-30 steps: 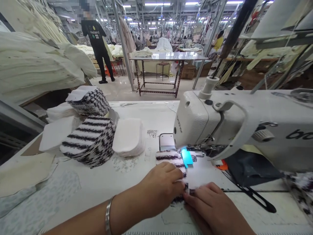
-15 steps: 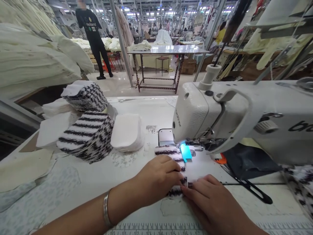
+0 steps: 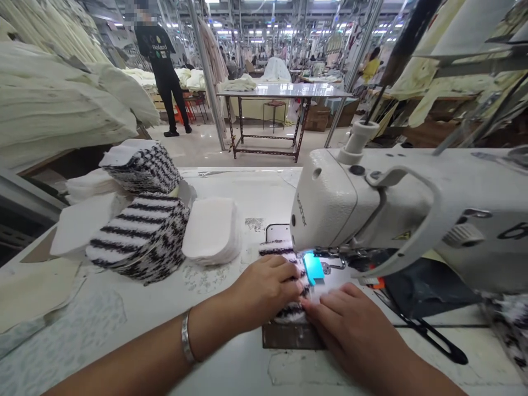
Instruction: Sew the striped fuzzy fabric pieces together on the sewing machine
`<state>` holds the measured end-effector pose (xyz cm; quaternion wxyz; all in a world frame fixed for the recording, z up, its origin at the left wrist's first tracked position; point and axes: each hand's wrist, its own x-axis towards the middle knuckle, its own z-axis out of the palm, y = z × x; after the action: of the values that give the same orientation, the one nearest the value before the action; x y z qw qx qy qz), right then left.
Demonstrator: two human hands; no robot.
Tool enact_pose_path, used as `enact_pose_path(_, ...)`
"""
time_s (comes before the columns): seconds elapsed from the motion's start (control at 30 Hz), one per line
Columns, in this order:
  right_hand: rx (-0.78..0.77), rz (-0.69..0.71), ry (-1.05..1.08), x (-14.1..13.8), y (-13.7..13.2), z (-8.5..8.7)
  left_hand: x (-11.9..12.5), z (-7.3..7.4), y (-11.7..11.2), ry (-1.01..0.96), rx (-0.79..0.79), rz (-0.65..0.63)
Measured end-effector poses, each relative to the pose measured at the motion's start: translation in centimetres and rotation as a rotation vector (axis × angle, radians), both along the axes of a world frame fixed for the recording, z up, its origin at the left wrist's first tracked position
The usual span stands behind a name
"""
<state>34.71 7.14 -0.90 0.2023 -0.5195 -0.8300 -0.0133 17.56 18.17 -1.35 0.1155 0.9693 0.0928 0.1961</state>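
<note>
A black-and-white striped fuzzy fabric piece [image 3: 291, 312] lies under the needle area of the white sewing machine [image 3: 325, 203]. My left hand [image 3: 266, 286] rests over the piece, its fingers closed together at the right edge. At that same edge, near the lower end, my right hand [image 3: 350, 322] pinches with thumb and fingers. The fingertips of both hands almost meet there, and they cover part of the fabric. A bright blue-lit guide [image 3: 314, 268] sits just right of the fabric, beside the presser foot.
Left of the machine stand a white stack of cut pieces [image 3: 210, 231] and striped stacks [image 3: 136, 234]. Black thread snips [image 3: 443, 341] and a dark pouch [image 3: 429, 280] lie on the right. Beyond the sewing table are a metal table [image 3: 284, 91] and a standing person [image 3: 160, 60].
The striped piece has slid away from me under the machine, baring a brown plate at its near end. Both hands moved with it. The view has shifted slightly.
</note>
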Motion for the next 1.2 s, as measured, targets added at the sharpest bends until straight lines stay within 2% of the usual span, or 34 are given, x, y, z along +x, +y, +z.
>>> enact_pose_path(0.2, -0.057, -0.017, -0.003, 0.3, 0.4, 0.2, 0.4, 0.5, 0.6, -0.008, -0.074, 0.016)
enact_pose_path(0.4, 0.089, 0.028, 0.021, 0.9, 0.5, 0.2, 0.2, 1.2, 0.3, -0.027, -0.083, 0.027)
enact_pose_path(0.53, 0.117, 0.027, -0.005, 0.7, 0.8, -0.1, 0.1, 1.4, 0.2, -0.097, -0.128, 0.065)
enact_pose_path(0.6, 0.099, 0.032, -0.006, 0.4, 0.9, -0.3, 0.1, 1.4, 0.4, -0.091, -0.123, 0.036)
enact_pose_path(0.73, 0.043, 0.02, 0.002, 0.1, 0.8, -0.4, 0.1, 1.4, 1.2, 0.004, -0.035, -0.125)
enact_pose_path(0.8, 0.027, 0.012, 0.005, 0.1, 0.7, -0.5, 0.0, 1.3, 1.5, 0.02, -0.021, -0.146)
enact_pose_path(1.07, -0.078, 0.0, -0.052, 0.8, 1.3, 0.1, 0.1, 0.1, 1.5, 0.03, -0.037, -0.084)
enact_pose_path(1.2, -0.081, -0.035, -0.111, 1.1, 1.7, 0.4, 0.3, -0.2, 1.1, 0.042, -0.047, 0.008)
